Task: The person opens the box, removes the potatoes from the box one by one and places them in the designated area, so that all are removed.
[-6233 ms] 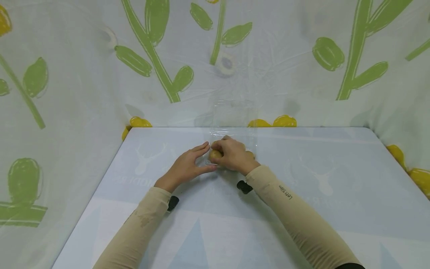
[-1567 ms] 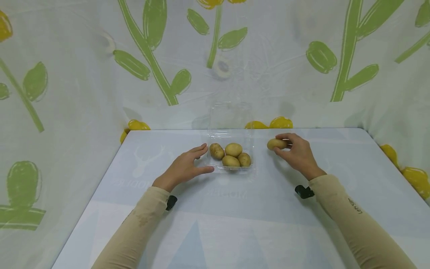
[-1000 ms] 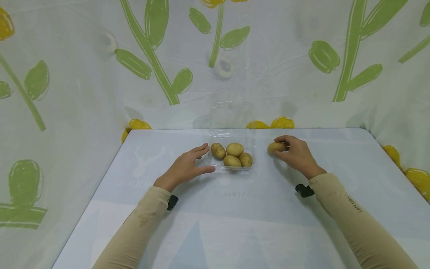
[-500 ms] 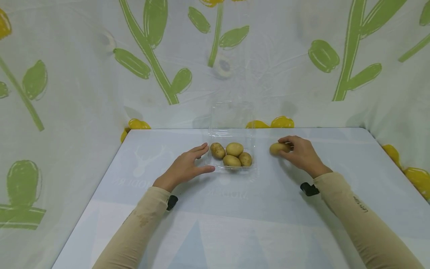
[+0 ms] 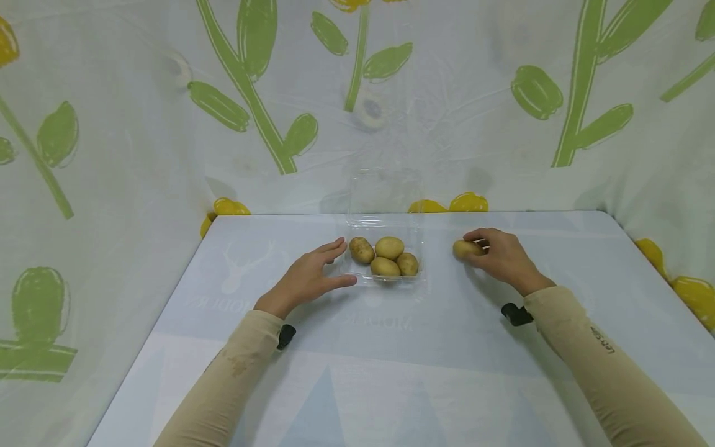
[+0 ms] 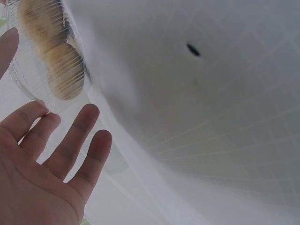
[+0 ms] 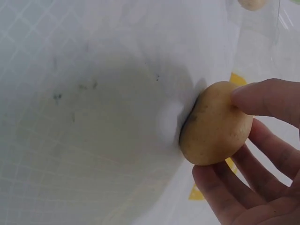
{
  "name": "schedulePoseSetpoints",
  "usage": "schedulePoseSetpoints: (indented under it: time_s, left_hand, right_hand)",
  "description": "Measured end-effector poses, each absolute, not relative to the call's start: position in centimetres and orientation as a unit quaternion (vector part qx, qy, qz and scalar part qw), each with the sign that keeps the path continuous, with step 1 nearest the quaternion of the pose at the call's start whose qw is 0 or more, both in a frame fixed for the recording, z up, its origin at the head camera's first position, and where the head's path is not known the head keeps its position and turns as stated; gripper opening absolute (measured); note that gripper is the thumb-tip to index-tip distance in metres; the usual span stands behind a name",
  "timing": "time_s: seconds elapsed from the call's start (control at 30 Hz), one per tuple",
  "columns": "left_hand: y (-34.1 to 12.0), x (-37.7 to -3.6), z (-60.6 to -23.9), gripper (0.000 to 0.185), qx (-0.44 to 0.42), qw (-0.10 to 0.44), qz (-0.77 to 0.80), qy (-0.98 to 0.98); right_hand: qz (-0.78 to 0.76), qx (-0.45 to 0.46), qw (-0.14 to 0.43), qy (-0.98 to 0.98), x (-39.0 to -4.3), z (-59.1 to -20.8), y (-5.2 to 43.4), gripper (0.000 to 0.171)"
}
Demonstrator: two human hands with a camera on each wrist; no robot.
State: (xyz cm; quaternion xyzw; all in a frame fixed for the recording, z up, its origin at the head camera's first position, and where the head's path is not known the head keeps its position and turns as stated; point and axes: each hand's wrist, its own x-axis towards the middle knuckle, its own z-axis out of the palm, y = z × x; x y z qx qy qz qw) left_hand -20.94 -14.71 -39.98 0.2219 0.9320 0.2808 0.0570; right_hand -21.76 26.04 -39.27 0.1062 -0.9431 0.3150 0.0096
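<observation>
A clear plastic clamshell box point(image 5: 362, 277) stands on the table with its lid point(image 5: 385, 189) raised at the back. Several potatoes point(image 5: 389, 248) lie inside it. To the box's left, my left hand point(image 5: 307, 276) has its fingers spread and straight; in the left wrist view the fingertips point(image 6: 47, 107) are at the box's side, and whether they touch it I cannot tell. On the right, apart from the box, my right hand point(image 5: 505, 259) holds one potato point(image 7: 215, 124) between thumb and fingers. That potato is at the table surface.
The white and pale blue table point(image 5: 357, 385) has its back edge just behind the box. A pale curtain point(image 5: 458, 112) with green leaf and yellow flower prints hangs behind and at both sides.
My right hand was over the box 6.2 seconds ago; it is now to the right with a potato. Lately hand and potato have lowered and shifted slightly right. The left hand has stayed put.
</observation>
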Motion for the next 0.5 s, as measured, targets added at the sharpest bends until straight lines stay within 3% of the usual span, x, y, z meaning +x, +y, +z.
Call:
schedulePoseSetpoints:
  time_s: [0.5]
  left_hand:
    - [-14.68, -20.92, -39.96, 0.091, 0.221, 0.058, 0.282, 0.932]
  right_hand:
    - [0.322, 0.101, -0.005, -0.941, -21.64, -39.10, 25.87, 0.038]
